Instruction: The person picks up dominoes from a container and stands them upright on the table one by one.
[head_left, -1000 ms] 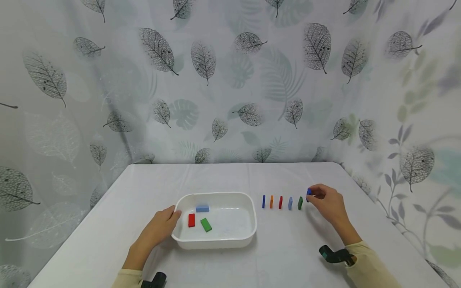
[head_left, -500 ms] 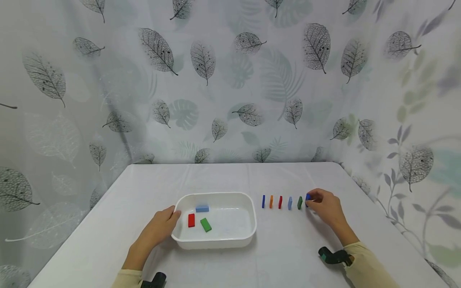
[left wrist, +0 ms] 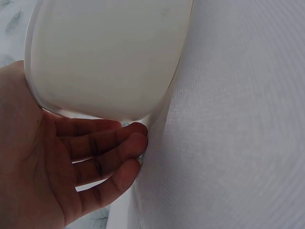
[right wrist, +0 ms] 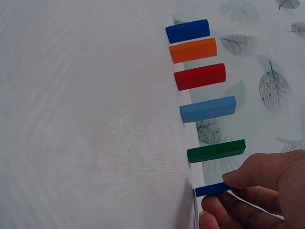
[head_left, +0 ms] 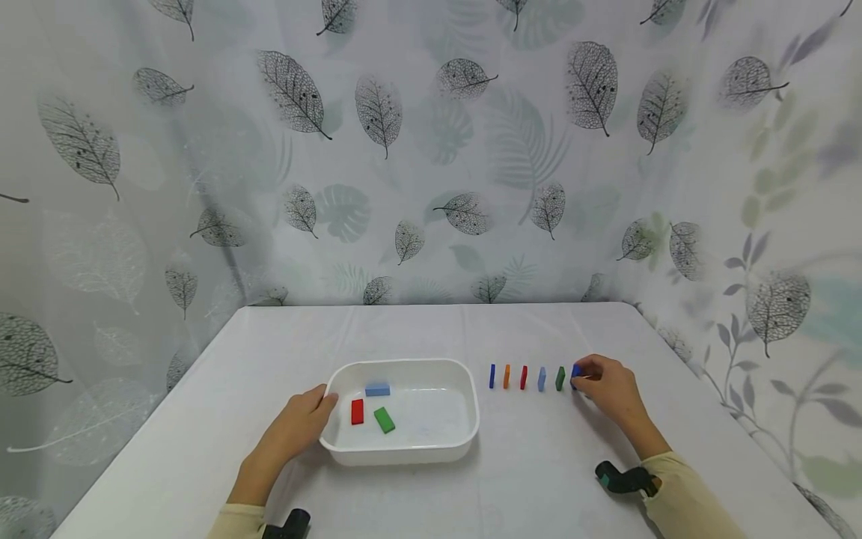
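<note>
My right hand (head_left: 609, 382) pinches a dark blue block (right wrist: 212, 189) between thumb and fingers, upright at the right end of a row. Beside it stands a green block (head_left: 560, 379), then a light blue block (head_left: 542, 379), a red block (head_left: 523, 377), an orange block (head_left: 506, 376) and another dark blue block (head_left: 492, 376), all on end with gaps between. My left hand (head_left: 299, 423) holds the left rim of a white plastic tub (head_left: 431, 455); in the left wrist view its fingers curl beneath the tub's side. Inside lie a light blue block (head_left: 378, 389), a red block (head_left: 358, 412) and a green block (head_left: 384, 420).
A white cloth covers the table (head_left: 404, 337). Leaf-printed curtains (head_left: 431, 150) hang behind it and along both sides. Each wrist carries a black camera mount (head_left: 622, 479) over a pale yellow sleeve.
My right hand has moved slightly down and left with the dark blue block, closer to the green one, then stayed nearly still. The left hand and tub have not moved.
</note>
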### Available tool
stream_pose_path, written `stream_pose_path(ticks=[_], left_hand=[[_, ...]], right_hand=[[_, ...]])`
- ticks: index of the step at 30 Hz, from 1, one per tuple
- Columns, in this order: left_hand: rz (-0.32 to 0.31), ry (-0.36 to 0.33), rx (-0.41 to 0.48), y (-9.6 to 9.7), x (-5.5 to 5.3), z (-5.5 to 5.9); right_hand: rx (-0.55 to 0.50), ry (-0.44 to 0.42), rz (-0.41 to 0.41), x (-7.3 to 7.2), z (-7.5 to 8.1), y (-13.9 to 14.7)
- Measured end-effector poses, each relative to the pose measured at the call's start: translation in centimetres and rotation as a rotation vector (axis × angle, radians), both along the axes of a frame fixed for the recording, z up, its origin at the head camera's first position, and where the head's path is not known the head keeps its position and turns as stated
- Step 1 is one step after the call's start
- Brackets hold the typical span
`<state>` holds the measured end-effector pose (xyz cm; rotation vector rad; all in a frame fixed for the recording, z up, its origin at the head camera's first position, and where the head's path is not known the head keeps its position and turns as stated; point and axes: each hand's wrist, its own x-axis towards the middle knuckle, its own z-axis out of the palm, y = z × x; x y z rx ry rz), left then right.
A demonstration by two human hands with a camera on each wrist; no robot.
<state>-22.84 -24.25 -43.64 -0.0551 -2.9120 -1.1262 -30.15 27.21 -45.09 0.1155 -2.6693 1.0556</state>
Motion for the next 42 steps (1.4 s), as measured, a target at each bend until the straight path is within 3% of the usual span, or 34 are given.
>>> stream_pose_path(ticks=[19, 26, 33, 37, 42], left_hand=[[-0.005, 0.006, -0.010, -0.2, 0.1, -0.1], [-0.004, 0.012, -0.004, -0.2, 0.1, -0.1], [-0.007, 0.016, 0.013, 0.0, -0.1, -0.1], [-0.003, 0.016, 0.005, 0.0, -0.3, -0.2], [0.002, 0.012, -0.007, 0.0, -0.3, -0.2]], right_hand=[[0.011, -0.035, 0.006, -0.1, -0.1, 0.0], [0.004, -0.060, -0.029, 0.3, 1.0, -0.5], [0.005, 0.131, -0.048, 1.6, 3.4, -3.3], [0.005, 0.218, 0.039, 2.3, 4.8, -6.4], [0.027, 0.266, 0.179, 3.0, 5.8, -10.8]])
